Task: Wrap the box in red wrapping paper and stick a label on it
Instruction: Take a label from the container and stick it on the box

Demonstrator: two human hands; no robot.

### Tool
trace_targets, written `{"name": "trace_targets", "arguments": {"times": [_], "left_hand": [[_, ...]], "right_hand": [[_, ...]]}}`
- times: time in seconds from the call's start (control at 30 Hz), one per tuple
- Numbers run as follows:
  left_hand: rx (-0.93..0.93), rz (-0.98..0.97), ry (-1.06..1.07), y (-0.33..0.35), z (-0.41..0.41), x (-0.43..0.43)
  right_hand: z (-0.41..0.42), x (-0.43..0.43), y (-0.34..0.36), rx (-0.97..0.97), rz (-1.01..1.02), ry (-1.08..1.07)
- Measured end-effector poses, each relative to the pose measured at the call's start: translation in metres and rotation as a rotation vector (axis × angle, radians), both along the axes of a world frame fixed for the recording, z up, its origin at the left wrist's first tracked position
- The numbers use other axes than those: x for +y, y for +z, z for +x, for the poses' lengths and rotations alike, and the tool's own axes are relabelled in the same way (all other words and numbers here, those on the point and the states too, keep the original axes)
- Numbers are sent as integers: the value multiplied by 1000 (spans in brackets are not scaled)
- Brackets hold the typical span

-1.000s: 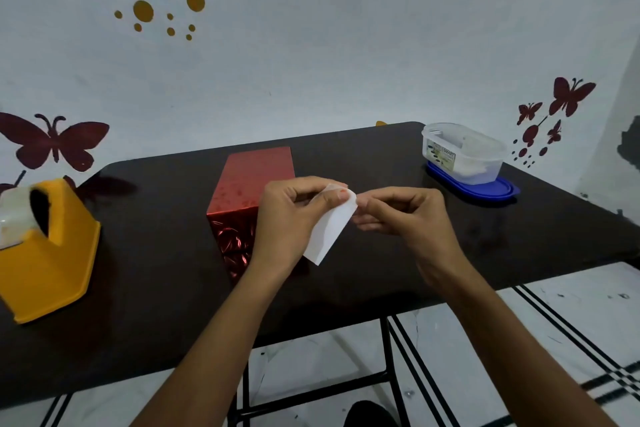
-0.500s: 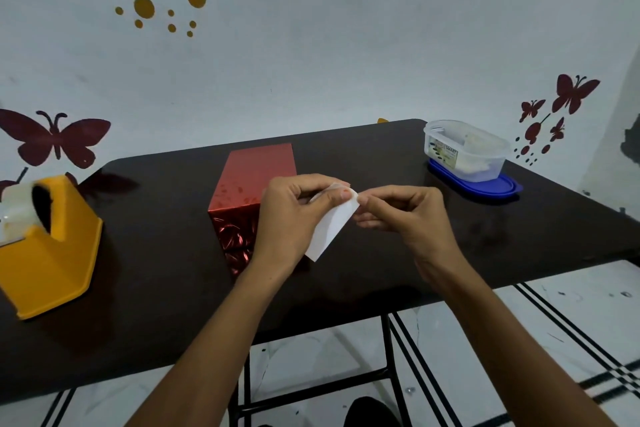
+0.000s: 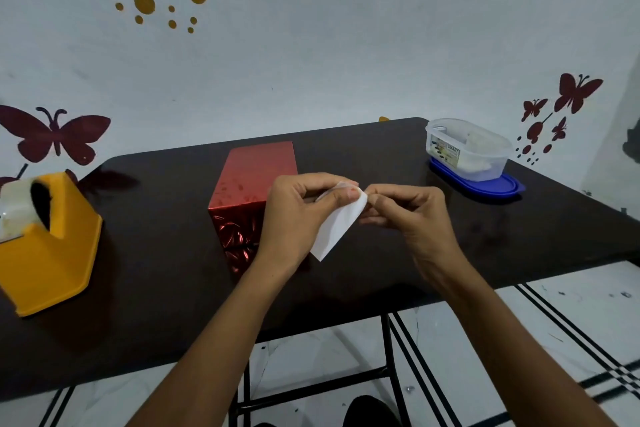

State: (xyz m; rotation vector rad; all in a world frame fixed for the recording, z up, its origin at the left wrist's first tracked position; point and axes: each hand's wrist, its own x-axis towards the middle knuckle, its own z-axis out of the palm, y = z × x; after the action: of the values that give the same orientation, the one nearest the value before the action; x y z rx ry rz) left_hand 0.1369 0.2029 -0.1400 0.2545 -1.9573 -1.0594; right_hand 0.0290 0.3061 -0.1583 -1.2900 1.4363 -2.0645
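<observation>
The box, wrapped in shiny red paper, stands on the dark table near its middle. Just in front of it and to its right, I hold a small white label above the table. My left hand pinches the label's top between thumb and fingers. My right hand pinches the same top corner with its fingertips. The label hangs down tilted, its lower corner pointing at the table. My left hand hides part of the box's right side.
A yellow tape dispenser with a clear roll sits at the table's left edge. A clear plastic container stands on its blue lid at the back right. The table's front edge runs below my forearms, above a tiled floor.
Both hands stay on the label's top corner; the fingertips have shifted slightly at that corner. The box has not moved.
</observation>
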Motion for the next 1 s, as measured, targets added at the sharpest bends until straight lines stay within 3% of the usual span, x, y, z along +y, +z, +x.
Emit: {"name": "trace_targets", "arguments": {"times": [0.37,0.6,0.8,1.0], "left_hand": [[36,29,-31,-1,-1,0],[6,-39,-5,-4,-2,2],[39,12,-26,-1,0,2],[35,-8,-37,-2,2,4]], "right_hand": [[0,1,-7,-183,27,81],[-2,3,-5,-117,48,62],[-1,1,-10,-249,41,126],[1,-1,-9,-165,16,68]]}}
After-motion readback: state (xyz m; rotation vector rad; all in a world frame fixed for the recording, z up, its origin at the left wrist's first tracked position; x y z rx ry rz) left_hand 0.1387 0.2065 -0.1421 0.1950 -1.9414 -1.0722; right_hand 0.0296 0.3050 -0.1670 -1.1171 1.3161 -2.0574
